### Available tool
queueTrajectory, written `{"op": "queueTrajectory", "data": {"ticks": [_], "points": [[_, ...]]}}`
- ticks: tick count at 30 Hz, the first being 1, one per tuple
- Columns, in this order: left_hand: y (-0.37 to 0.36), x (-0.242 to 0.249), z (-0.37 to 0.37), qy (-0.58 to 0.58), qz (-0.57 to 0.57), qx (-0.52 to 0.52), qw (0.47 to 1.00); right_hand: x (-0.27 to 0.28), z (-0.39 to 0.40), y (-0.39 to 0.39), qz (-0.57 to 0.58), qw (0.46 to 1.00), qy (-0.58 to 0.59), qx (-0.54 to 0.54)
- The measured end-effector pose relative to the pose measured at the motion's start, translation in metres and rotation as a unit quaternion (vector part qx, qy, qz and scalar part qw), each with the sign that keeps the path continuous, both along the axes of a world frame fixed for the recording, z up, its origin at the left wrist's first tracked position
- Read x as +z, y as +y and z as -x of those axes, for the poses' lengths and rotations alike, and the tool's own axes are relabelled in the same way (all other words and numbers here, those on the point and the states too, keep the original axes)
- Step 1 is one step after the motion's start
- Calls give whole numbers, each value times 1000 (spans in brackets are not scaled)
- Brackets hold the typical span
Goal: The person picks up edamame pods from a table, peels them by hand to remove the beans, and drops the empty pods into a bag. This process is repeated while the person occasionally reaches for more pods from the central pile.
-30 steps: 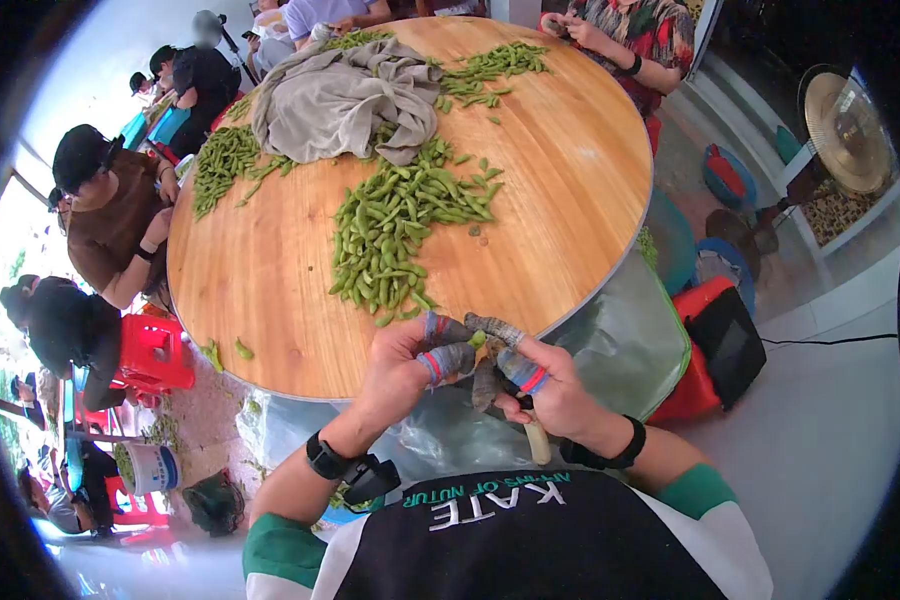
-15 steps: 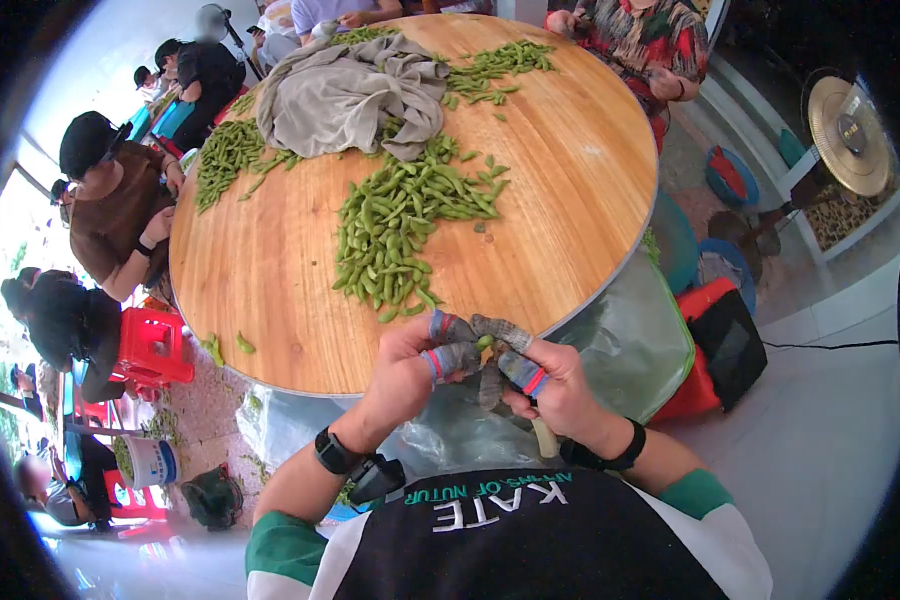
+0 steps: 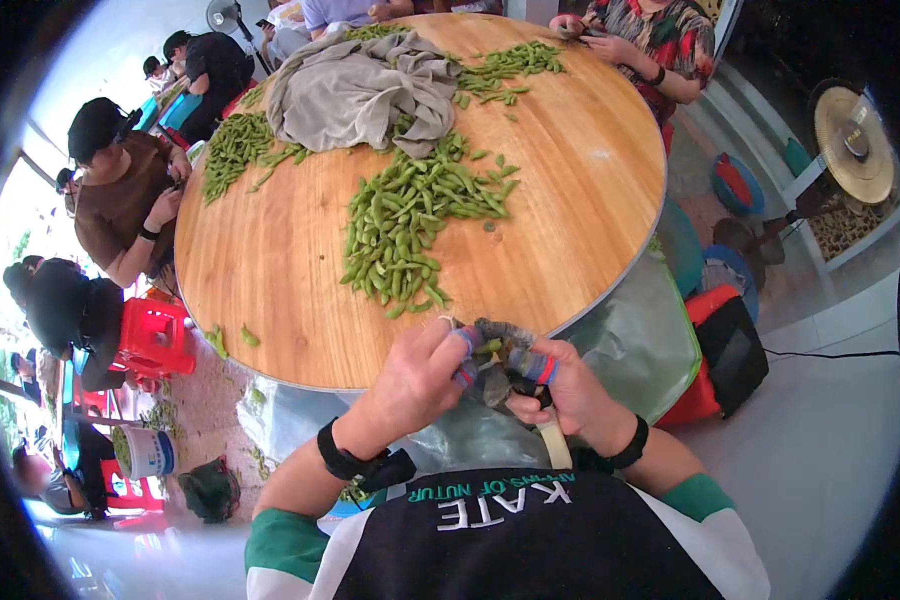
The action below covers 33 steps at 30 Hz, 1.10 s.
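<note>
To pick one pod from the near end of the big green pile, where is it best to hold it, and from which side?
Probably take a pod at the near tip of the pile, gripping across its narrow middle with thumb and forefinger. Come from the near table edge: those pods lie loose and single, with bare wood beside them. Both the left hand and right hand are occupied now.

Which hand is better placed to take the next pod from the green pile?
Probably the left hand: it lies below the soybean pod pile, and the right hand grips a pale tool handle.
</note>
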<state>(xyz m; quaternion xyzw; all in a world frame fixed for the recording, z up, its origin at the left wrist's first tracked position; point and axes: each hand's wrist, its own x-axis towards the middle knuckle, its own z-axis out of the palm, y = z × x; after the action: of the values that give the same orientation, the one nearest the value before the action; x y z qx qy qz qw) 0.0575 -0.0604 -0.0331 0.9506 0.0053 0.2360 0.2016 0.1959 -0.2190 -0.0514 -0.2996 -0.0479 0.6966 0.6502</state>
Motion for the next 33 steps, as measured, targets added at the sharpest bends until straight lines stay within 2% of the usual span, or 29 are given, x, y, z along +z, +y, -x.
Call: {"op": "queueTrajectory", "data": {"ticks": [2, 4, 6, 7, 9, 10, 11, 12, 13, 15, 17, 19, 21, 22, 24, 25, 27, 32, 33], "points": [[-1, 1, 3, 3, 22, 0, 1000, -2, 0, 1, -18, 1000, 18, 16], [-1, -1, 3, 5, 45, 1, 999, -1, 1, 1, 12, 999, 37, 25], [-2, -8, -2, 13, 312, 8, 950, -2, 1, 2, 9, 999, 26, 21], [-4, -9, -2, 13, 312, 9, 950, -3, 2, 2, 6, 1000, 15, 16], [-10, -2, -3, 31, 521, 41, 852, -2, 2, 1, 6, 1000, -18, 7], [-7, -3, -1, 31, 521, 41, 852, -1, 3, 1, 6, 999, -49, -4], [-3, -4, 0, 74, 571, 19, 817, 3, 5, 0, 6, 999, -49, -3], [2, -4, 2, 117, 618, -5, 778, 10, 7, 0, -9, 987, -159, -7], [5, -4, 3, 116, 618, -4, 778, 13, 8, 0, -25, 963, -267, -10], [11, -2, 5, 189, 623, -31, 758, 7, 3, -1, -51, 954, -296, -7], [8, 0, 7, 205, 622, -30, 755, 6, 4, -1, -76, 944, -321, -4], [5, 0, 6, 223, 620, -32, 751, 9, 4, 3, -92, 914, -392, -52], [1, -3, 8, 215, 714, -34, 665, 3, 1, 6, -98, 912, -394, -49], [-2, -7, 8, 215, 715, -34, 665, 1, 0, 7, -105, 911, -396, -45], [-7, -19, 8, 143, 792, -77, 588, 13, -1, 6, -104, 916, -387, -25], [-8, -21, 8, 142, 792, -75, 589, 17, -2, 7, -103, 920, -378, -6], [-10, -25, 10, 125, 825, -90, 544, 12, 2, 6, -116, 914, -390, -18], [-11, -30, 12, 134, 802, -73, 577, 3, 8, 2, -104, 906, -411, -23], [-11, -30, 13, 140, 798, -68, 583, -3, 8, 3, -126, 890, -437, -41]]}}
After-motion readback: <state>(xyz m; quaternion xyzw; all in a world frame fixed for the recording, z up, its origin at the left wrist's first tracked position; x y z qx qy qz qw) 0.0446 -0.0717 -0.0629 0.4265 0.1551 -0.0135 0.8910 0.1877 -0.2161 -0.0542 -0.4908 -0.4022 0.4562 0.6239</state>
